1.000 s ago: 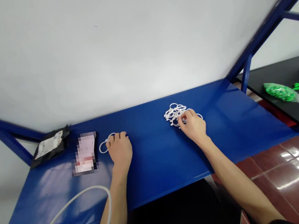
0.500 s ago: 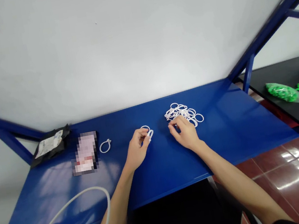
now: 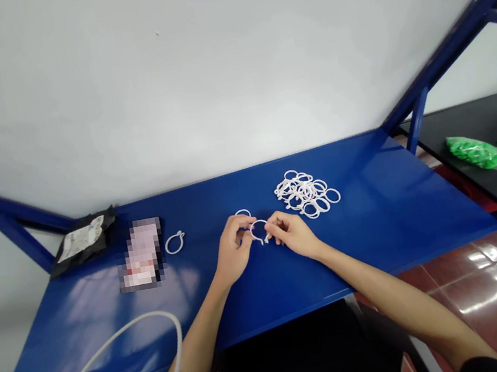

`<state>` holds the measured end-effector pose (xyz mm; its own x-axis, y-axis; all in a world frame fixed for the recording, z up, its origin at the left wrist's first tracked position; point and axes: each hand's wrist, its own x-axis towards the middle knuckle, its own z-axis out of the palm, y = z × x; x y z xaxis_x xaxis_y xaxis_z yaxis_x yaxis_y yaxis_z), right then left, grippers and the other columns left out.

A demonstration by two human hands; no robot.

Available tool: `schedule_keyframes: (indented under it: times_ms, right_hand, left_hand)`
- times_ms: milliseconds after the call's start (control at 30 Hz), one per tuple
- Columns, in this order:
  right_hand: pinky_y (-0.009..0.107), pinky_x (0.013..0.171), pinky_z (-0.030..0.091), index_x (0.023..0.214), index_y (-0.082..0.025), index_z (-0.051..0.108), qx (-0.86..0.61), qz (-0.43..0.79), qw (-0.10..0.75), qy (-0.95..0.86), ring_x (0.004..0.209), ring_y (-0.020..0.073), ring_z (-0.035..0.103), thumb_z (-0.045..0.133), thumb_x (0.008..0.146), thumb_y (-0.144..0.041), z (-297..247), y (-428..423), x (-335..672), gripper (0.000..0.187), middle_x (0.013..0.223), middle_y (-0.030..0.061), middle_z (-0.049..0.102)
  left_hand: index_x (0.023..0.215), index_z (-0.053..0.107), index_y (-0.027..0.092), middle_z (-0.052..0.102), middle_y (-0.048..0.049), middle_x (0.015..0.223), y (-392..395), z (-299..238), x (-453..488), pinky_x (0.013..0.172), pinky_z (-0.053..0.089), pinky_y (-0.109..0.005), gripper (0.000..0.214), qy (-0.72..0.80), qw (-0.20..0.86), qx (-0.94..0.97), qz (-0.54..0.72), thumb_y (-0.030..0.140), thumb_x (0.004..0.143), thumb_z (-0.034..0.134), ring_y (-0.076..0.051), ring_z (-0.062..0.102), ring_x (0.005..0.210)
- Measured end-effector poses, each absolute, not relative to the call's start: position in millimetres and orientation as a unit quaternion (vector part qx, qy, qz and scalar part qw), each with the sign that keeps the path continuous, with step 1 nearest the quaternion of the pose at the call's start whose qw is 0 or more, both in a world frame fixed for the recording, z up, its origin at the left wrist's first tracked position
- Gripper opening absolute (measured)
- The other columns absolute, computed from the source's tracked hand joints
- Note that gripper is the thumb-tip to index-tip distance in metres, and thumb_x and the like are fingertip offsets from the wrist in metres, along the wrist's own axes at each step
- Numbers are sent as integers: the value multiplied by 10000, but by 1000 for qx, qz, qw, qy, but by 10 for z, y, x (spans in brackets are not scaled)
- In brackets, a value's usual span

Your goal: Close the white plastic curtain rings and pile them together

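Observation:
A white plastic curtain ring [image 3: 258,221] is stretched between my hands, with a gap showing at its lower side. My left hand [image 3: 233,249] pinches its left side between thumb and fingers. On the opposite side, the fingertips of my right hand [image 3: 294,234] are closed on the same ring. Behind my left fingers part of another white ring [image 3: 242,211] shows; whether that hand holds it too I cannot tell. Right of my hands lies a loose pile of white rings [image 3: 322,205], several with small eyelets. A single ring [image 3: 175,244] lies apart on the left.
The blue table [image 3: 360,249] stands against a pale wall. At its left are a blurred-out phone [image 3: 144,249] and a black parcel [image 3: 85,239]. A white cable [image 3: 124,326] loops across the front left. On a black table sits a bag of green pieces [image 3: 476,152].
My right hand has moved left from the ring pile to meet my left hand. Both hands now grip one ring, which has a gap in it.

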<state>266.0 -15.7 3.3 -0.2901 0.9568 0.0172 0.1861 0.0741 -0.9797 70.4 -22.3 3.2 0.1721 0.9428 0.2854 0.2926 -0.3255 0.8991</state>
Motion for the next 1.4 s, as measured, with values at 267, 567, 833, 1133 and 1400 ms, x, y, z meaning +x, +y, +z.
schedule_keyframes:
  times_ms: [267,567,833,1133,1400]
  right_hand:
    - [215,442,463,784,-180,603,-464,628,366,-506,459,94,557,620,896,-537,71,-61,2747,375,684,9,690]
    - [271,649,507,1067,-222,680,-436,364,418,-709,701,133,638,529,1004,-322,108,-174,2741,192,958,43,702]
    - [283,757,501,1029,-213,665,-418,297,386,-767,816,161,664,511,1035,-311,78,-220,2715,183,939,40,711]
    - [266,771,510,1018,-215,648,-388,285,352,-803,856,157,673,452,1063,-292,42,-270,2719,215,946,38,704]
    - [257,689,490,982,-203,670,-491,130,365,-780,743,145,654,511,1035,-363,216,-205,2882,231,913,38,702]
  left_hand:
    - [1072,697,234,706,-54,1034,-274,2,756,901,539,-365,207,368,93,841,386,130,960,557,-192,624,974]
    - [1037,698,216,727,-22,945,-283,-5,833,727,596,-263,133,450,266,716,463,270,974,593,-126,698,770]
    - [1003,727,222,741,-12,910,-287,0,832,638,578,-232,132,456,292,700,465,269,958,613,-113,682,685]
    - [904,692,214,718,4,821,-329,-95,843,701,544,-233,180,434,188,747,467,168,982,536,-121,681,737]
    - [1221,658,208,673,-116,1196,-145,-18,776,959,506,-440,286,488,53,806,329,331,973,587,-273,605,1089]
